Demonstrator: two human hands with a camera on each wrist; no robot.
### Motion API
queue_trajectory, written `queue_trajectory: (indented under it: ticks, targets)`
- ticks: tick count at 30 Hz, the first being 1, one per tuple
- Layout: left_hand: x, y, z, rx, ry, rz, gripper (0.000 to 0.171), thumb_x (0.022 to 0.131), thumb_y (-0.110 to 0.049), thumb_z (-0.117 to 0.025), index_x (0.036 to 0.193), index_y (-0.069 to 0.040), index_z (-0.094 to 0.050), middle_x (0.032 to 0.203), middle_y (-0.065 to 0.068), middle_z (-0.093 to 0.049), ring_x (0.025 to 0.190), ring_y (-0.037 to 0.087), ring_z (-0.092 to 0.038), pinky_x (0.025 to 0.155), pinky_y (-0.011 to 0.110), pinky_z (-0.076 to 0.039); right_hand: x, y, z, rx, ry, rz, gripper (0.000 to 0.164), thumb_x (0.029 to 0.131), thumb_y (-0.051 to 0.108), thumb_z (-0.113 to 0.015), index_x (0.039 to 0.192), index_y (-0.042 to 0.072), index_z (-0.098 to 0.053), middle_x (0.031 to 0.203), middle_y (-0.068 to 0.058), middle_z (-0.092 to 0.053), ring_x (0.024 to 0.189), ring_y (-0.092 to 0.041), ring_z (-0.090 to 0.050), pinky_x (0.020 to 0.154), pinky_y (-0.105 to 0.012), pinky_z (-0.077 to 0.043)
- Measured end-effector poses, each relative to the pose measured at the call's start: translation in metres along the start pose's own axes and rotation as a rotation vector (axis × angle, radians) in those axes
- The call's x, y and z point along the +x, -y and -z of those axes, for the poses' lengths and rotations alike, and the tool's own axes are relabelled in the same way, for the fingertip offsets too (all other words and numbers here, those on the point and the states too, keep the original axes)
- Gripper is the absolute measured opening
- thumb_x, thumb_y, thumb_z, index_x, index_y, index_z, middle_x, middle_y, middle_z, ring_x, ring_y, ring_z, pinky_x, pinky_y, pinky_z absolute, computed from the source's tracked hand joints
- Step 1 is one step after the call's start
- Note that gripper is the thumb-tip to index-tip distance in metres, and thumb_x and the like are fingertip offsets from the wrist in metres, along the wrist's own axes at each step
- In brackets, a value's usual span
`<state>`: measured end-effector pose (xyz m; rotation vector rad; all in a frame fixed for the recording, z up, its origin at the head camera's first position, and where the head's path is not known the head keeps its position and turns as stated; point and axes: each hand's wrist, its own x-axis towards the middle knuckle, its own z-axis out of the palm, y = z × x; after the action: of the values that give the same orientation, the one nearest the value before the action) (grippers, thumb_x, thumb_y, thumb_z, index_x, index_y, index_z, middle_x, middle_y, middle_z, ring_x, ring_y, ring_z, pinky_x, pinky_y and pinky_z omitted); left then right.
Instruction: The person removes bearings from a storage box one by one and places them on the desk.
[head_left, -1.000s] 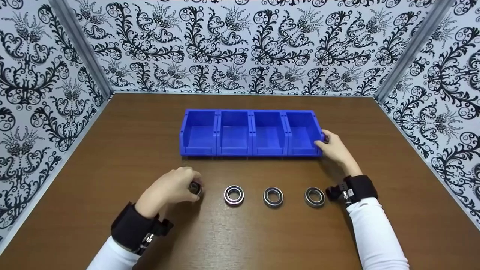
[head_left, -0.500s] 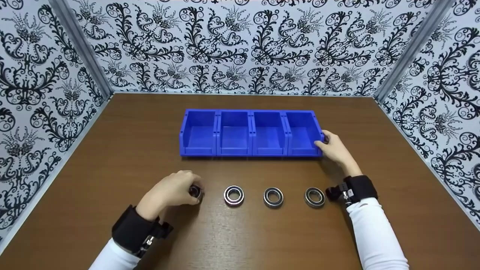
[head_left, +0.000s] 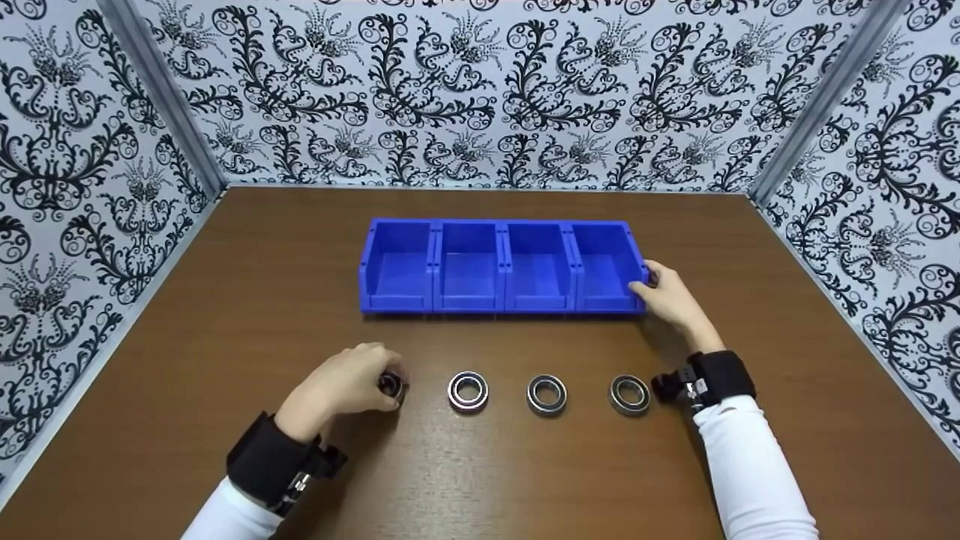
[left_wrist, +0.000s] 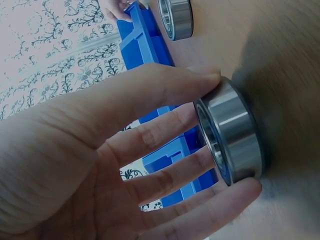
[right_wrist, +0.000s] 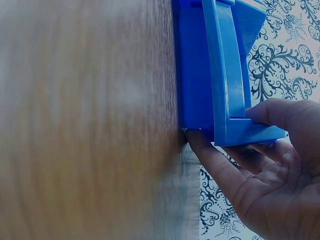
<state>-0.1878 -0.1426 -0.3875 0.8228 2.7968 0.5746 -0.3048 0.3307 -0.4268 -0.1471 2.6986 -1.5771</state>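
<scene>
At the left end of a row of bearings, my left hand (head_left: 345,382) holds a ball bearing (left_wrist: 235,135) by its outer ring. The left wrist view shows the thumb on one side of that steel ring and fingertips on the other, with the ring at the tabletop. Farther back stands a blue storage bin row (head_left: 469,304) with several open compartments. My right hand (head_left: 671,296) grips its right end, thumb over the side wall's front edge and fingers along the outside. In the right wrist view, a fingertip sits low by the blue bin's (right_wrist: 225,75) base.
Three more bearings lie flat on the brown table (head_left: 487,480): one (head_left: 468,405) nearest my left hand, a middle one (head_left: 547,409), and a right one (head_left: 629,408) near my right wrist's camera. Patterned walls (head_left: 465,97) enclose the back and sides.
My left hand has sunk slightly toward me, still holding the bearing; its forearm has shifted a little right. The right hand and the blue bins have stayed put.
</scene>
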Motion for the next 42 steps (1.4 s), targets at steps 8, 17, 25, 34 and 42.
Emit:
queue_trajectory:
  ticks: [8, 17, 25, 34, 42]
  targets:
    - [-0.0008, -0.0012, -0.0008, 0.016, -0.003, 0.004, 0.03, 0.071, -0.007, -0.09, 0.097, -0.01, -0.076, 0.098, 0.006, -0.068, 0.093, 0.026, -0.064, 0.078, 0.047, -0.056, -0.0015, 0.0005, 0.0012, -0.01, -0.003, 0.005, 0.051, 0.105, -0.001, -0.05, 0.149, -0.02, -0.036, 0.139, -0.042, -0.052, 0.121, -0.04, -0.06, 0.082, -0.014, -0.052]
    - [-0.0004, -0.004, -0.0032, 0.045, 0.013, 0.054, 0.033, 0.069, -0.008, -0.092, 0.097, -0.011, -0.074, 0.108, 0.013, -0.068, 0.102, 0.041, -0.067, 0.089, 0.056, -0.056, -0.0037, 0.0042, 0.0007, -0.025, -0.002, 0.009, 0.051, 0.104, 0.0, -0.051, 0.149, -0.019, -0.037, 0.138, -0.04, -0.054, 0.118, -0.036, -0.061, 0.081, -0.014, -0.052]
    - [-0.0009, -0.0048, -0.0045, 0.051, 0.003, 0.059, 0.035, 0.067, -0.008, -0.093, 0.096, -0.011, -0.074, 0.1, 0.009, -0.062, 0.094, 0.039, -0.067, 0.084, 0.054, -0.057, -0.0042, 0.0038, 0.0019, -0.022, 0.001, -0.001, 0.049, 0.105, 0.0, -0.049, 0.149, -0.019, -0.037, 0.141, -0.04, -0.052, 0.121, -0.038, -0.059, 0.083, -0.014, -0.051]
    - [-0.0014, -0.0031, -0.0054, 0.053, -0.014, 0.037, 0.034, 0.067, -0.009, -0.093, 0.095, -0.011, -0.074, 0.098, 0.007, -0.062, 0.092, 0.037, -0.066, 0.081, 0.052, -0.056, -0.001, 0.0, 0.002, -0.044, -0.007, 0.009, 0.049, 0.105, 0.0, -0.05, 0.148, -0.02, -0.038, 0.138, -0.041, -0.054, 0.118, -0.036, -0.06, 0.081, -0.013, -0.05]
    - [-0.0018, -0.0034, -0.0064, 0.052, -0.014, 0.052, 0.034, 0.066, -0.008, -0.093, 0.094, -0.012, -0.073, 0.099, 0.007, -0.062, 0.093, 0.038, -0.065, 0.081, 0.054, -0.056, -0.0002, -0.0007, 0.001, -0.045, -0.007, 0.015, 0.049, 0.104, 0.0, -0.05, 0.148, -0.02, -0.038, 0.138, -0.04, -0.054, 0.119, -0.036, -0.059, 0.081, -0.012, -0.05]
